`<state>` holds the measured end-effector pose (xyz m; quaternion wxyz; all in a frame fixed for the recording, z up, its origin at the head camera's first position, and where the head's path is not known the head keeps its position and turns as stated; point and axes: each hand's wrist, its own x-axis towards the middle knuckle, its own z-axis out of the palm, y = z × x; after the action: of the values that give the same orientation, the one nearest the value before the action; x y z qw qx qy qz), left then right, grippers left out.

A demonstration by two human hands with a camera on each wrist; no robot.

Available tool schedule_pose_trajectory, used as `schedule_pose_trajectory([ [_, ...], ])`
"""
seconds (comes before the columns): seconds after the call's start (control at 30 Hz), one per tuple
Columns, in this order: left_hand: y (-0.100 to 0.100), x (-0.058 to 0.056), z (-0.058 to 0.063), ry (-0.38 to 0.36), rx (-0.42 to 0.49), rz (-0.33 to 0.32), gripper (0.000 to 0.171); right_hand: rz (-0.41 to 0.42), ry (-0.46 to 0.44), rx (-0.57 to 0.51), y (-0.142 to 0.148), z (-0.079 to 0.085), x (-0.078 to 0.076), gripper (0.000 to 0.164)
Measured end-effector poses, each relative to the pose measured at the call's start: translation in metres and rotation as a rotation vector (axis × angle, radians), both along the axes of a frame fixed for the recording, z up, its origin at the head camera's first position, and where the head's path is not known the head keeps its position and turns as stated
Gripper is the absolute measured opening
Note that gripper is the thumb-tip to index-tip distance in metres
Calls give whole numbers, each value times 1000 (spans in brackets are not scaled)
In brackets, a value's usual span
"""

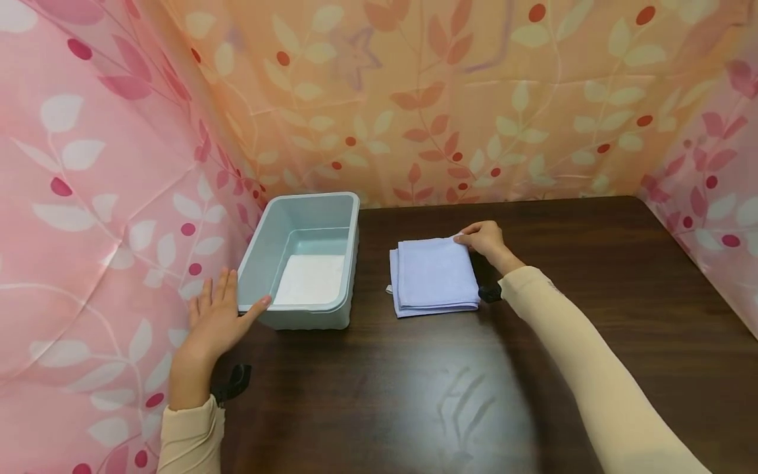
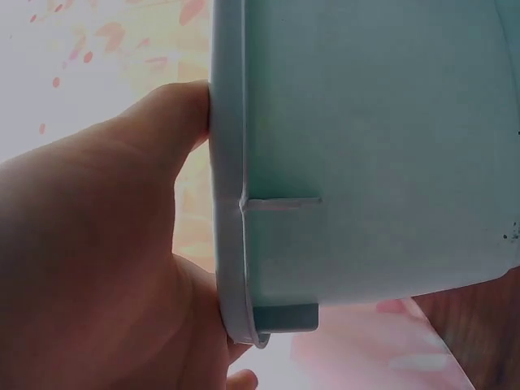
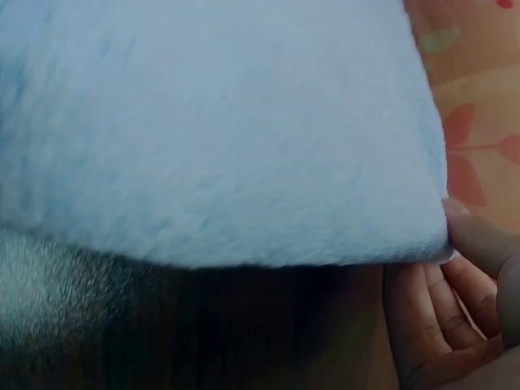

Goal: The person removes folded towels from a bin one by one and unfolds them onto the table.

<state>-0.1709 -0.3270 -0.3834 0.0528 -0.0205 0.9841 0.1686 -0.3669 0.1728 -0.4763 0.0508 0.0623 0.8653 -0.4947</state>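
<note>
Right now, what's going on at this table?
A person's right hand pinches the far right corner of a folded pale-blue cloth on the dark table. Their left hand touches the near-left corner of a grey-blue bin. The bin stands left of the cloth, with a flat white piece inside.

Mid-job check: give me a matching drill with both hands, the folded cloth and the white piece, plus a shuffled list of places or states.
1. Left hand
2. Folded cloth
3. White piece
4. Right hand

A. Lying inside the tub
B. Pinching a corner of fabric
C. Touching the tub's rim
D. Pale lavender, on the dark table

Pairs: 1-C, 2-D, 3-A, 4-B
</note>
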Motion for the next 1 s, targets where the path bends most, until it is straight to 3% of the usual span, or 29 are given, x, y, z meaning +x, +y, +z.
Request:
schedule_pose_trajectory([
  [0.17,2,-2,1,0,-13,-1,107,26,92,81,4,-9,0,32],
  [0.37,3,-2,3,9,-16,-14,105,41,98,75,8,-8,0,34],
  [0.43,3,0,5,65,-8,-35,103,42,100,81,8,-3,1,37],
  [0.5,7,3,7,175,9,-75,98,40,111,85,8,5,2,40],
  [0.67,38,14,15,529,140,-268,84,51,188,23,-8,32,14,43],
  [0.77,74,23,13,641,246,-446,76,124,270,-1,-30,41,29,41],
  [0.87,112,28,1,622,297,-623,68,217,340,7,-55,41,49,38],
  [0.93,135,29,-11,543,296,-705,66,273,356,14,-70,36,61,37],
  [1.0,151,28,-28,424,271,-728,69,317,353,20,-83,30,73,36],
])
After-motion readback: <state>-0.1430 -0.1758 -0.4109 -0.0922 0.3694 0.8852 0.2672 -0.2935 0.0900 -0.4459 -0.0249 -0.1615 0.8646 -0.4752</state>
